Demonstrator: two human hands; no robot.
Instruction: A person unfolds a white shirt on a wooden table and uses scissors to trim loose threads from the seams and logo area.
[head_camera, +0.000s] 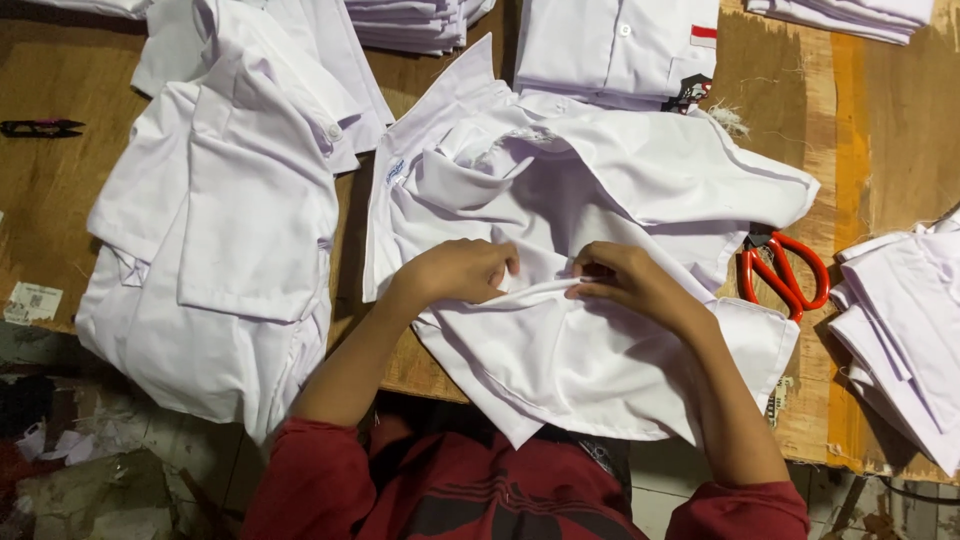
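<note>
Lying rumpled across the middle of the bench, a white shirt spreads from the collar at the far side down over the near edge, and both hands rest on its lower half. The left hand is curled with its fingertips pinched on a fold of the cloth; the right hand is likewise closed on the same fold, thumb and fingers gripping the fabric just beside the left. The two hands sit near each other, with only a narrow strip of cloth between them. What exactly lies inside the pinch, a button, a hem or a seam, cannot be made out, since the fingers cover it. The shirt's lowest part hangs past the bench edge over the person's red top and is partly lost there. To the left a second white shirt lies draped over the bench edge, well apart from the hands. Red-handled scissors lie just right of the worked shirt, their blades tucked under the cloth and hidden. A small black thread snip lies at the far left. Folded white stacks sit along the far edge and are cut off by the frame, as is another pile at the right.
</note>
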